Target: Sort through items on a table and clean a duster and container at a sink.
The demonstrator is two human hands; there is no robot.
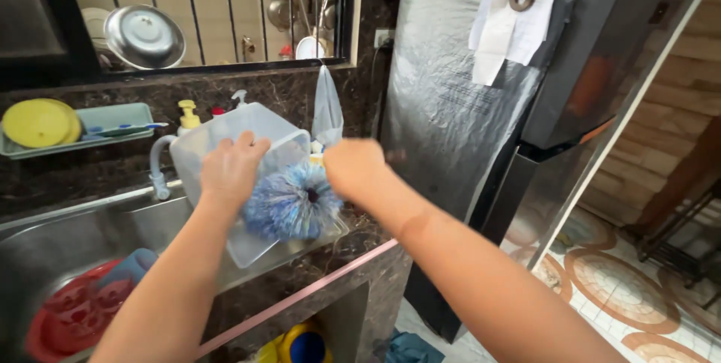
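My left hand (229, 170) grips the rim of a clear plastic tub (248, 130), tilted on its side over the dark marble counter (342, 247). My right hand (353, 168) is closed on a fluffy blue and white scrubber (289, 201), whose head is pressed into the mouth of the tub. The scrubber's handle is hidden by my hand.
A steel sink (45, 254) at the left holds a red basin (71, 318) and a blue cloth (128, 267). A tap (156, 168), soap bottles and a tray with a yellow lid (37, 123) line the back ledge. A plastic-wrapped fridge (458, 108) stands at the right.
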